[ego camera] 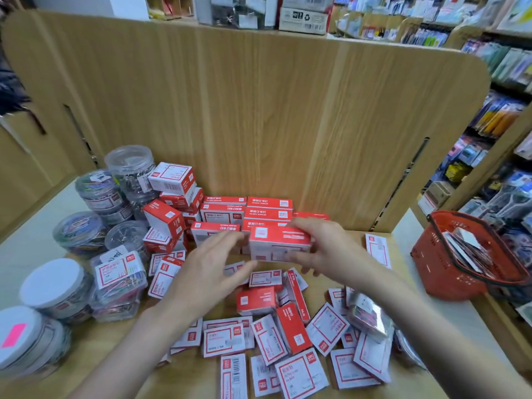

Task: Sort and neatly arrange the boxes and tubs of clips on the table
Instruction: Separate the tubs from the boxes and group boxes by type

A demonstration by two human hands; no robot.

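Observation:
My right hand [325, 249] grips a red and white staple box [277, 243] just above the table, in front of a neat stack of like boxes [247, 214] against the wooden back panel. My left hand [207, 272] hovers open beside the box's left end, fingers spread. Several small red and white boxes [288, 341] lie scattered flat on the table near me. Clear round tubs of clips [95, 194] stand at the left, with a square clear tub of coloured clips [118, 277] and white-lidded tubs [51, 286] nearer.
A red shopping basket [460, 254] with packets stands at the table's right edge. A loose pile of cube-shaped red boxes [169, 203] leans between tubs and stack. A clear plastic packet [365, 315] lies at the right. Store shelves run behind and right.

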